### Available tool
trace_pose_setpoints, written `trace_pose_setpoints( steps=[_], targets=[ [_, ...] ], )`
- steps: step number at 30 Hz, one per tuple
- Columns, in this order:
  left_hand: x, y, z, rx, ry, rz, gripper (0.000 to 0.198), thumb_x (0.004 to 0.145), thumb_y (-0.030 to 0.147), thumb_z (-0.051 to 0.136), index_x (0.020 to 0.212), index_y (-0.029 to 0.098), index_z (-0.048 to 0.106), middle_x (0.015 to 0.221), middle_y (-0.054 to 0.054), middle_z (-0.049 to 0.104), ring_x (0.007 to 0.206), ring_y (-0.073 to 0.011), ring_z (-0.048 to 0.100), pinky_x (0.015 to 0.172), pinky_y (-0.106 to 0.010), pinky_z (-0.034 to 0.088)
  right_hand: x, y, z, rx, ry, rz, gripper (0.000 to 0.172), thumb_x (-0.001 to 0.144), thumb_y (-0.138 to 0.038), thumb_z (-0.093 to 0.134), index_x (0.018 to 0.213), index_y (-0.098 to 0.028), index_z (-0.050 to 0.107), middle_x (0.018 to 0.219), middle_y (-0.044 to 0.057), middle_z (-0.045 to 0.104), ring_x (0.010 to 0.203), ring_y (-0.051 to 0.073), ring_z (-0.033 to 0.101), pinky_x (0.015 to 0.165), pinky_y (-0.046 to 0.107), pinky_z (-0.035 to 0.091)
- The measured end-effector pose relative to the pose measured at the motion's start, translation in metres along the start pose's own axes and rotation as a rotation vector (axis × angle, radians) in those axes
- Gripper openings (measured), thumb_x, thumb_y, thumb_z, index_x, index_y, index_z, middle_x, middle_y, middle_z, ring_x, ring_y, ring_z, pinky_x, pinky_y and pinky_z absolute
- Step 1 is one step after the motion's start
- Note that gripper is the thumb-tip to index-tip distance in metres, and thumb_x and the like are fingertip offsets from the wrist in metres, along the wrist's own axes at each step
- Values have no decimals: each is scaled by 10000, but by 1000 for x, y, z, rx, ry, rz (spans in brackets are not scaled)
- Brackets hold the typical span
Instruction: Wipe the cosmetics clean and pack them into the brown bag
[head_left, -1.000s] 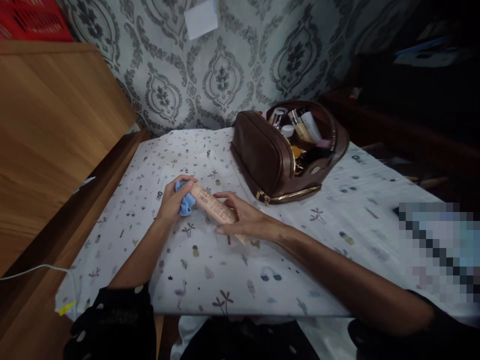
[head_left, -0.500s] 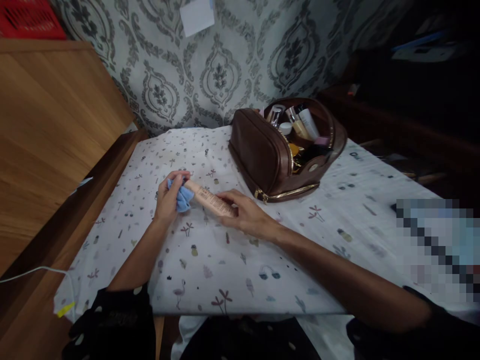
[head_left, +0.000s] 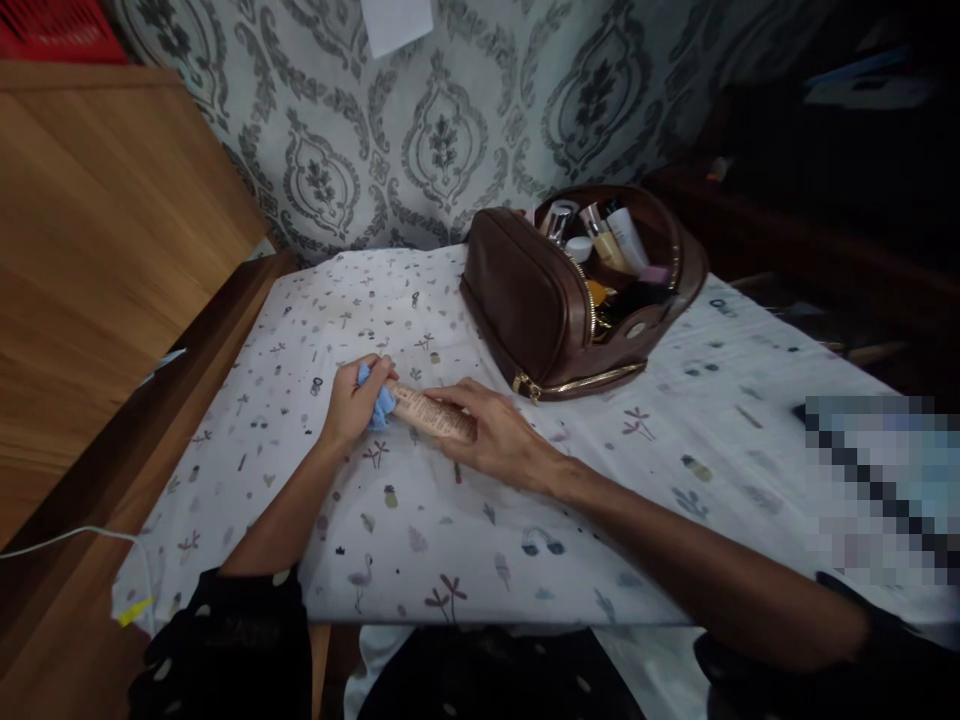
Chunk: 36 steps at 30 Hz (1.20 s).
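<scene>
My right hand (head_left: 495, 432) is wrapped round the lower end of a beige cosmetic tube (head_left: 429, 412) with small dark print along it. Closed over a light blue cloth (head_left: 381, 405), my left hand (head_left: 355, 400) presses it against the tube's far end, which is hidden by cloth and fingers. The tube is held slantwise over the patterned tablecloth (head_left: 420, 540). Beyond my right hand stands an unzipped brown makeup bag (head_left: 517, 300), with several bottles and tubes (head_left: 604, 240) showing inside.
A wooden panel (head_left: 127, 190) rises along the table's left side, with a red basket (head_left: 60, 30) on top. A white cable (head_left: 90, 530) runs by the front left corner. Patterned wallpaper (head_left: 442, 140) covers the wall behind. Something blurred out (head_left: 885, 490) lies at the right.
My left hand with the cloth has shifted slightly towards my right hand and covers more of the tube's end. My right hand keeps its hold. The view has tilted a little.
</scene>
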<state>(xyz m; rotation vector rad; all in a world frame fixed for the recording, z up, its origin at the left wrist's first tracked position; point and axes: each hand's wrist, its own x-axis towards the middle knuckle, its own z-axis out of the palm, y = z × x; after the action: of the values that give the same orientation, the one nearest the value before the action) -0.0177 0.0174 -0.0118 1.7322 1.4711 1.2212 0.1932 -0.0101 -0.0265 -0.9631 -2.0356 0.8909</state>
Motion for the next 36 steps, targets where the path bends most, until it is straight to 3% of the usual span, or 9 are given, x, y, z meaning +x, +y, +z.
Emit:
trace_pose_setpoints(
  steps=[4, 9, 13, 17, 22, 27, 30, 33, 36],
  targets=[
    [0, -1, 1, -27, 16, 5, 370, 868, 468, 555, 661, 171, 632, 575, 17, 541, 571, -125, 479, 578, -243, 382, 2, 4, -1, 239, -18, 62, 511, 721, -222, 691, 1226, -180, 624, 1121, 83, 656, 979, 218, 618, 849, 374, 506],
    [-1, -1, 0, -84, 37, 17, 337, 872, 428, 564, 668, 174, 649, 576, 18, 516, 564, -122, 460, 563, -238, 365, 5, 3, -7, 484, -90, 250, 524, 710, -311, 747, 1203, -180, 631, 884, 15, 620, 831, 166, 590, 750, 310, 491],
    [-2, 1, 0, -120, 75, 36, 312, 865, 417, 586, 674, 182, 661, 597, 15, 524, 574, -126, 464, 562, -237, 367, 6, -1, -8, 739, -127, 405, 469, 738, -299, 752, 1179, -202, 624, 811, 1, 619, 725, 153, 613, 683, 306, 517],
    [-3, 1, -1, -169, 82, 47, 284, 872, 416, 590, 718, 189, 661, 634, 12, 549, 581, -124, 469, 560, -238, 365, 6, -3, -7, 1031, -181, 530, 457, 772, -278, 738, 1195, -207, 581, 933, 58, 697, 799, 199, 700, 730, 351, 567],
    [-1, 0, -3, -223, 68, 50, 290, 863, 419, 592, 702, 185, 655, 618, 14, 534, 560, -119, 456, 544, -241, 351, 3, -3, -7, 1206, -352, 537, 541, 817, -315, 716, 1281, -167, 480, 947, 90, 716, 845, 233, 740, 823, 384, 573],
    [1, 3, -7, -164, 53, 48, 299, 839, 403, 597, 648, 177, 634, 570, 21, 492, 540, -114, 420, 529, -244, 328, 1, -2, -6, 978, -422, 460, 552, 900, -409, 608, 1369, -175, 437, 917, 83, 715, 901, 232, 710, 808, 376, 556],
    [0, 4, -6, -109, 56, 38, 308, 838, 405, 594, 629, 180, 617, 543, 30, 470, 530, -114, 417, 525, -241, 330, -1, -5, -3, 496, -356, 263, 571, 856, -460, 651, 1332, -175, 512, 1037, 98, 686, 934, 243, 660, 812, 385, 533],
    [-1, 7, -2, -78, 42, 0, 316, 853, 397, 571, 623, 182, 601, 539, 33, 475, 522, -111, 424, 518, -237, 335, -6, -10, 2, -3, -256, 146, 793, 739, -401, 767, 1434, -221, 431, 1279, 132, 604, 997, 288, 625, 856, 437, 501],
    [-3, 10, 0, -71, 32, -11, 320, 854, 406, 575, 626, 183, 604, 533, 32, 483, 515, -112, 426, 509, -234, 337, -10, -13, 8, -210, -208, 129, 810, 768, -307, 686, 1493, -265, 328, 1346, 145, 564, 958, 291, 630, 800, 430, 486]
  ],
)
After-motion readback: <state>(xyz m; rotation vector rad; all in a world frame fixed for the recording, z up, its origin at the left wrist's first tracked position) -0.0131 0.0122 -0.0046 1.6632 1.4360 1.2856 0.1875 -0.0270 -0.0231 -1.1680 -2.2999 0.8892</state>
